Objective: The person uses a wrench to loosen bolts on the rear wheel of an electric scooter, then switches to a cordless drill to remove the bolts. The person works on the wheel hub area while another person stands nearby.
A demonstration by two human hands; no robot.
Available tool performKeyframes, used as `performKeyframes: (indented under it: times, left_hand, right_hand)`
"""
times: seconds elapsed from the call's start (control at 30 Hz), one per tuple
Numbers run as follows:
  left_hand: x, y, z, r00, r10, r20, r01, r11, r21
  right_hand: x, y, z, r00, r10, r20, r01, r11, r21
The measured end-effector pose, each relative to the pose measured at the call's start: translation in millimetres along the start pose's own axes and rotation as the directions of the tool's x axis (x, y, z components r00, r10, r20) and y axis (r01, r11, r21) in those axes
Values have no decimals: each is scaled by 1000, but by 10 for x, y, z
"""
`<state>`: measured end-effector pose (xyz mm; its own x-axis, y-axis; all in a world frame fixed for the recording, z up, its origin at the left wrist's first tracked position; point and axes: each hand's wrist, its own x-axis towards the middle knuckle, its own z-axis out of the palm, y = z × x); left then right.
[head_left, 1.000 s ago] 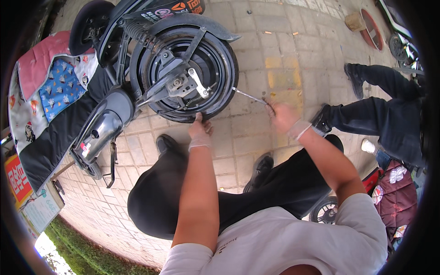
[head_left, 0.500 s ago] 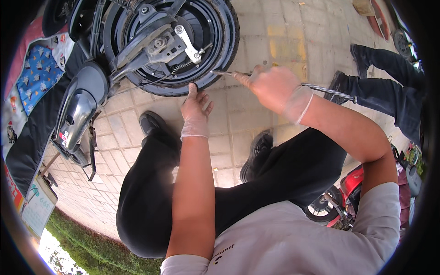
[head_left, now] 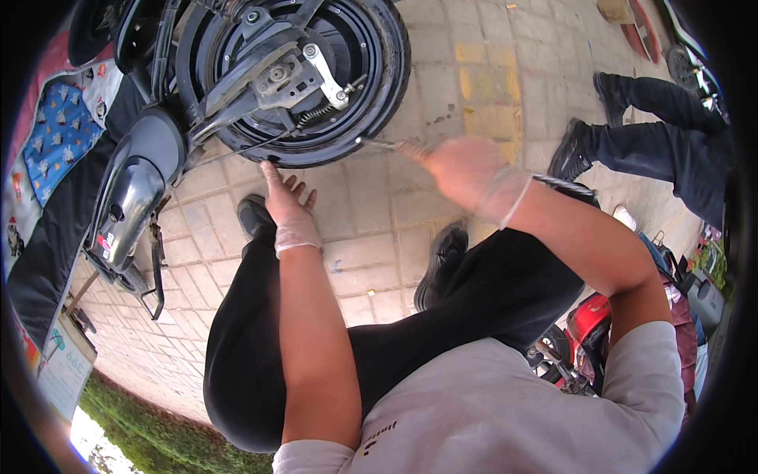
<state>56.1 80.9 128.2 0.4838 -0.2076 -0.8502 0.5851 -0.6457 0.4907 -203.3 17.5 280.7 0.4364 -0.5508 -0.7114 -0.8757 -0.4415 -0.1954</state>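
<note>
Evidently outdoors, on pale block paving [head_left: 379, 261] laid in rectangular courses, marked with a worn yellow patch [head_left: 478, 85] ahead of the right hand [head_left: 466, 172]. Includes a green hedge [head_left: 150, 411] at the lower left, with a pale sign board [head_left: 67, 367] just above. Includes also, at the left, a patterned quilted cover [head_left: 59, 130] beside a dark scooter [head_left: 158, 146], and at the lower right a red vehicle [head_left: 588, 316], partly hidden by the right arm [head_left: 584, 229]. Shows a second person by legs only, in dark trousers [head_left: 663, 150] and black shoes [head_left: 570, 150], well apart from the work.

Places the wheel [head_left: 339, 47] left of centre at the top, fitted to the scooter and ahead of both hands, with a pale lever [head_left: 325, 77] and a small spring [head_left: 317, 116] in plain view. Grips in the right hand, fingers closed round it, a thin metal bar [head_left: 377, 144], pale tip pointing left to the lower right edge of the tyre [head_left: 399, 79]. Cannot tell whether seated under that edge or merely against it. Shows a twisted shaft beyond the right wrist. Holds the left hand [head_left: 290, 197] loosely open below the wheel, fingers parted, one fingertip at the tyre's lower edge, apparently touching. Wears thin clear gloves [head_left: 298, 235] on both hands, loose at the wrists.
</note>
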Motion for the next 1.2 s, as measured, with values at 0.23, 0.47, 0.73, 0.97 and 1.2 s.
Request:
performKeyframes:
  times: [0.23,0.47,0.73,0.97,1.2]
  left_hand:
    - [-224,-572,484,969,-46,242,44,999,12]
    - [118,-311,353,998,31,63,-39,990,134]
    - [-197,-244,118,998,30,50,-32,999,42]
    - [-90,-573,463,993,-4,117,-10,993,114]
    - [84,63,5,984,173,39,-178,961,211]
  right_hand:
    - [-31,144,-131,995,23,-97,-32,995,-92]
    - [222,-91,-26,997,-43,-69,41,999,-36]
    - [53,-103,-213,1000,-25,-16,25,999,-27]
    - [164,-3,-57,997,-22,-78,16,997,-82]
    - [329,-353,42,989,-122,-86,127,990,56]
